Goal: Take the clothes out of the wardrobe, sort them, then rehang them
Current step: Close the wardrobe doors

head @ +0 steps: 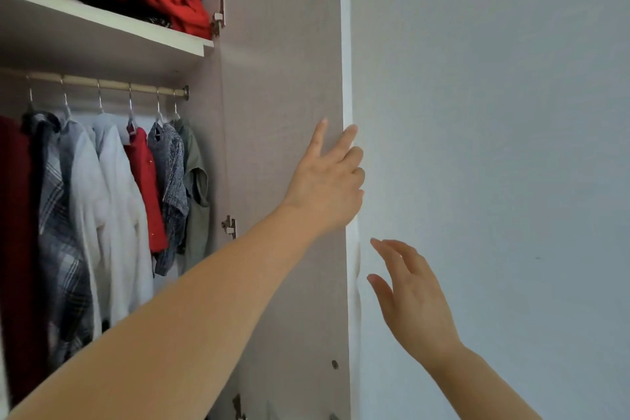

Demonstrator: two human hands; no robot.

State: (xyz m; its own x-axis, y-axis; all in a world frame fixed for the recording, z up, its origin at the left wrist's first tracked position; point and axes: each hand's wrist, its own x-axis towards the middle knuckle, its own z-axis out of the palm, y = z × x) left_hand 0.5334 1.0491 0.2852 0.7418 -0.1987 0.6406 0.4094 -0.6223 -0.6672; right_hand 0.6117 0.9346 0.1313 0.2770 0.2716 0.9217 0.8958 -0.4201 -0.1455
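Observation:
The wardrobe stands open, its beige door [283,85] swung out toward the wall. Several garments hang on hangers from a wooden rail [102,83]: a dark red one [15,232], a grey plaid shirt [58,232], a white shirt [116,215], a red top [146,187], a grey patterned top [172,181] and an olive shirt [197,181]. My left hand [327,181] lies on the door's inner face, its fingers curled round the door's free edge. My right hand [409,297] hovers open just right of that edge, holding nothing.
A white shelf [112,27] above the rail holds piled folded clothes, among them a red one [174,3]. Metal hinges [229,227] sit on the door's inner side. A plain grey-white wall [494,147] fills the right half.

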